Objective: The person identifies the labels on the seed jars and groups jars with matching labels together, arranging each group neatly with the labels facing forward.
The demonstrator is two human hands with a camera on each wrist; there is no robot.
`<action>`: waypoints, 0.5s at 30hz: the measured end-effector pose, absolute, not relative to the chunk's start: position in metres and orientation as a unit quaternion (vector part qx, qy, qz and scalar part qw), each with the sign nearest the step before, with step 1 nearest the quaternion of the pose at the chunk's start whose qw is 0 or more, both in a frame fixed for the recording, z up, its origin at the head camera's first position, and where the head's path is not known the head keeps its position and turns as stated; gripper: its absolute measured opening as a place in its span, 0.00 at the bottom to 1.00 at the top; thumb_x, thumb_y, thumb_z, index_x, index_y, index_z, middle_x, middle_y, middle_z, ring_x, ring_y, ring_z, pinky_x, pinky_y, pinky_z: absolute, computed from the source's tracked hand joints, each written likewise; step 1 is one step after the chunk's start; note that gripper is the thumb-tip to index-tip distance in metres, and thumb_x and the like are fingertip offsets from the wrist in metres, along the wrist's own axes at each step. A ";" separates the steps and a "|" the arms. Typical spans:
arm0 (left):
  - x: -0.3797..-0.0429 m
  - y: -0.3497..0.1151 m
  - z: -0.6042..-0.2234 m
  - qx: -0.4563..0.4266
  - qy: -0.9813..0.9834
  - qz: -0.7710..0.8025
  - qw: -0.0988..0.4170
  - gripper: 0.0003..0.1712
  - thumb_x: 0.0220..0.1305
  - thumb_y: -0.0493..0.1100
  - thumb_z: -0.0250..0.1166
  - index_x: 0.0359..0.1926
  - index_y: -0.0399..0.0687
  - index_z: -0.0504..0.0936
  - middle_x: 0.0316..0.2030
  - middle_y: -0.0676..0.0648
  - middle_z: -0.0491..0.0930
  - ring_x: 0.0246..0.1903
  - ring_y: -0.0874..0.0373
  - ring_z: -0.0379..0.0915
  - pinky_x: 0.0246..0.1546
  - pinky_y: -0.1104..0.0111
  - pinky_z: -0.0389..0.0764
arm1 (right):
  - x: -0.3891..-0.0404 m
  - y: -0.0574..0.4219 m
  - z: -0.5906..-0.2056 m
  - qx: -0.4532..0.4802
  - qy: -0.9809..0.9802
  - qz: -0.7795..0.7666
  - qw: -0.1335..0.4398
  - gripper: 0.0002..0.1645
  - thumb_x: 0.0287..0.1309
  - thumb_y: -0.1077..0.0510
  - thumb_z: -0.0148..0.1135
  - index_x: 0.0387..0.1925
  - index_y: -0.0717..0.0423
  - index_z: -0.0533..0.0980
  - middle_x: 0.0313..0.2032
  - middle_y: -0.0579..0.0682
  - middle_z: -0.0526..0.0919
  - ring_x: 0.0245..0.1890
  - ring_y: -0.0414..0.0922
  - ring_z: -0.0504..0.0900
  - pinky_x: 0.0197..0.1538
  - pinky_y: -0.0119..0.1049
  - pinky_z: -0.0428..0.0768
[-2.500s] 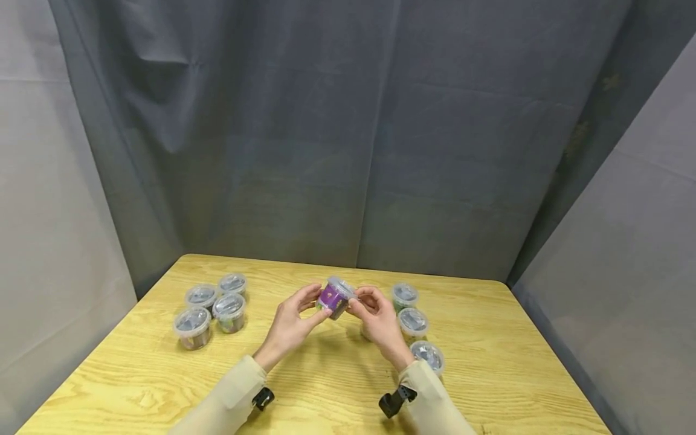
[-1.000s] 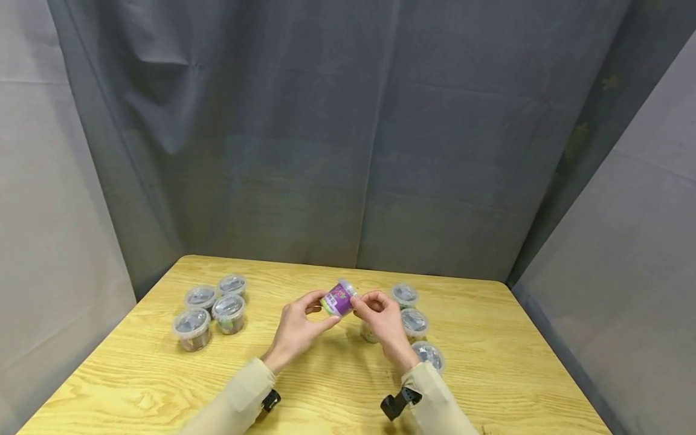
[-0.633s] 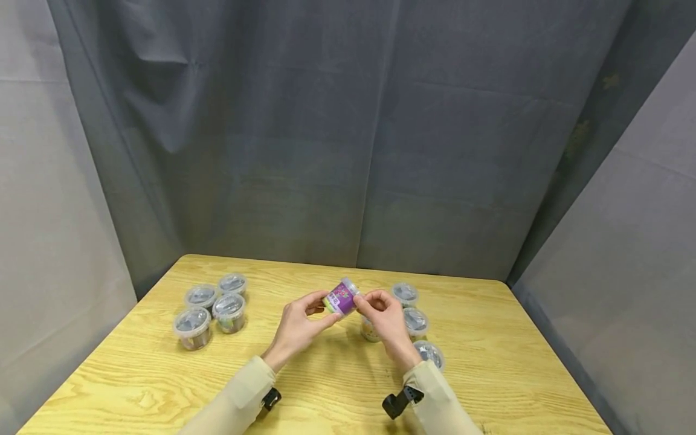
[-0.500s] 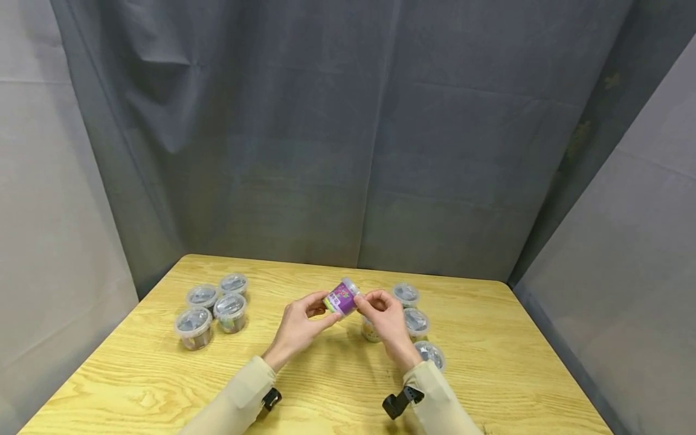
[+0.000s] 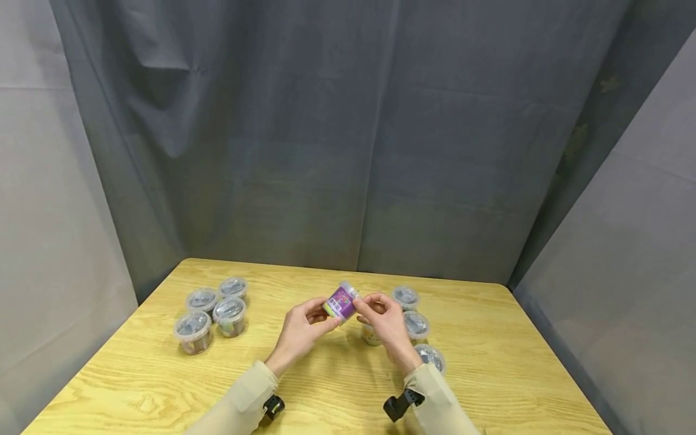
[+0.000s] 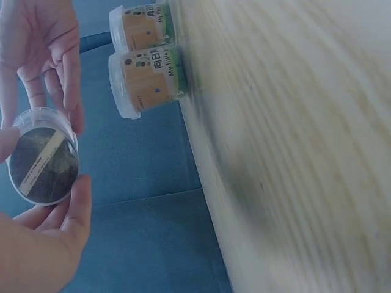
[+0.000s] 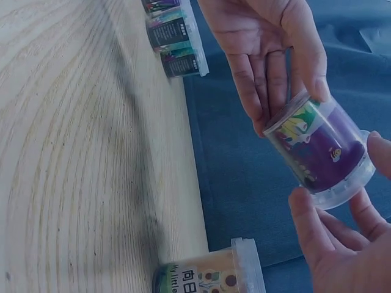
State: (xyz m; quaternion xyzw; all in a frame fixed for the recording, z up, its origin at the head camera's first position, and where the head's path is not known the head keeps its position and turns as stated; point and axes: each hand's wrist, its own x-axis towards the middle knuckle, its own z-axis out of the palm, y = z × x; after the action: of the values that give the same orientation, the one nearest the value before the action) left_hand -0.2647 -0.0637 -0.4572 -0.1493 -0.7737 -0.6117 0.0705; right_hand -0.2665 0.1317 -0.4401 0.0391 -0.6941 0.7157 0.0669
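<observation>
A clear plastic cup with a purple label and a translucent lid is held tilted above the table, between both hands. My left hand grips it near its base, thumb on the near side and fingers behind. At the lid end, my right hand pinches the rim between thumb and fingers. In the left wrist view the cup's base shows dark contents and a pale printed strip. A bee picture is visible on the purple label in the right wrist view. The lid is on the cup.
Several lidded cups stand grouped on the left of the wooden table. More cups stand on the right, with orange labels in the left wrist view; one cup is partly hidden behind my right hand. A dark curtain hangs behind.
The cup has been turned in my hands, so its printed purple label now faces the head camera. Both hands shifted slightly right early on; since half a second ago little has moved.
</observation>
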 end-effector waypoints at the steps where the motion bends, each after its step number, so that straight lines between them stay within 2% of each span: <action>1: -0.264 -0.063 -0.457 -0.151 -0.775 -0.609 0.075 0.31 0.55 0.48 0.75 0.59 0.42 0.78 0.47 0.41 0.84 0.46 0.46 0.82 0.49 0.63 0.84 | -0.266 0.132 -0.440 0.036 -0.697 0.713 0.068 0.17 0.57 0.53 0.71 0.36 0.62 0.76 0.32 0.51 0.84 0.43 0.55 0.85 0.49 0.48 0.85; 5: -0.264 -0.062 -0.457 -0.162 -0.780 -0.599 0.076 0.33 0.57 0.50 0.74 0.60 0.42 0.77 0.49 0.40 0.83 0.48 0.45 0.82 0.51 0.59 0.84 | -0.265 0.134 -0.440 0.030 -0.701 0.709 0.072 0.18 0.58 0.52 0.71 0.37 0.62 0.76 0.34 0.51 0.84 0.43 0.52 0.85 0.52 0.46 0.84; 9: -0.266 -0.061 -0.458 -0.167 -0.784 -0.594 0.069 0.32 0.57 0.50 0.73 0.60 0.42 0.77 0.48 0.42 0.84 0.46 0.52 0.82 0.48 0.66 0.84 | -0.262 0.134 -0.435 0.036 -0.704 0.706 0.068 0.16 0.59 0.54 0.69 0.39 0.63 0.76 0.35 0.54 0.84 0.45 0.54 0.84 0.53 0.45 0.84; 12: -0.266 -0.060 -0.458 -0.169 -0.788 -0.586 0.081 0.33 0.56 0.49 0.74 0.60 0.41 0.77 0.48 0.42 0.84 0.47 0.50 0.82 0.49 0.68 0.83 | -0.262 0.135 -0.433 0.038 -0.710 0.700 0.064 0.17 0.59 0.54 0.69 0.39 0.63 0.76 0.36 0.54 0.85 0.44 0.52 0.85 0.53 0.48 0.83; 15: -0.265 -0.059 -0.459 -0.171 -0.795 -0.575 0.092 0.34 0.54 0.50 0.75 0.59 0.42 0.77 0.48 0.42 0.84 0.48 0.47 0.81 0.50 0.66 0.83 | -0.265 0.140 -0.436 0.042 -0.728 0.681 0.065 0.18 0.57 0.51 0.71 0.39 0.61 0.77 0.36 0.53 0.85 0.40 0.46 0.85 0.51 0.47 0.84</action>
State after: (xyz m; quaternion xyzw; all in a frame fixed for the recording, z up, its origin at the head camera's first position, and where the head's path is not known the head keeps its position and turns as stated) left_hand -0.2651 -0.0586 -0.4591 -0.1714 -0.7947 -0.5749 0.0925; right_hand -0.2655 0.1396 -0.4365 0.0423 -0.7279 0.6812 0.0653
